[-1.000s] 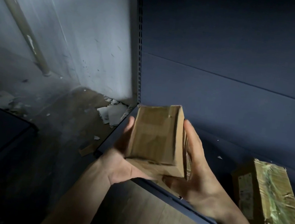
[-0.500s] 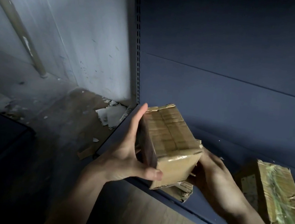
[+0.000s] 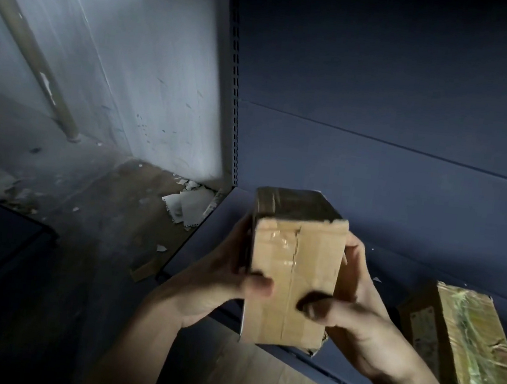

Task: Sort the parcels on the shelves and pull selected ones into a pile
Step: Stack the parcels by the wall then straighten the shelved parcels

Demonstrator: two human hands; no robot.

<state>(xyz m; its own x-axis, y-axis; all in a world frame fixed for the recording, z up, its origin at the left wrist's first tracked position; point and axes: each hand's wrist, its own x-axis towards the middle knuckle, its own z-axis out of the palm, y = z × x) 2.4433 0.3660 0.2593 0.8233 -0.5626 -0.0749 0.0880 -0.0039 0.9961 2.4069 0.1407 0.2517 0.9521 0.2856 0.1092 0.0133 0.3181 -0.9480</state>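
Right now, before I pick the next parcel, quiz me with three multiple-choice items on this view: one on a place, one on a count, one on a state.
1. Where does the plastic-wrapped parcel lie?
A. On the blue shelf, to the right of the hands
B. On the floor by the pipe
C. On top of the held box

2. How many parcels are in view?
A. One
B. Two
C. Four

3. How is the taped cardboard box held?
A. Resting on the shelf, untouched
B. Pinched by one hand only
C. Gripped between both hands, off the shelf

Answers: 1 A, it sits on the shelf at the right edge of the view. 2 B, only the held box and the wrapped parcel show. 3 C, the left hand and right hand clasp its sides, thumbs on the front face.
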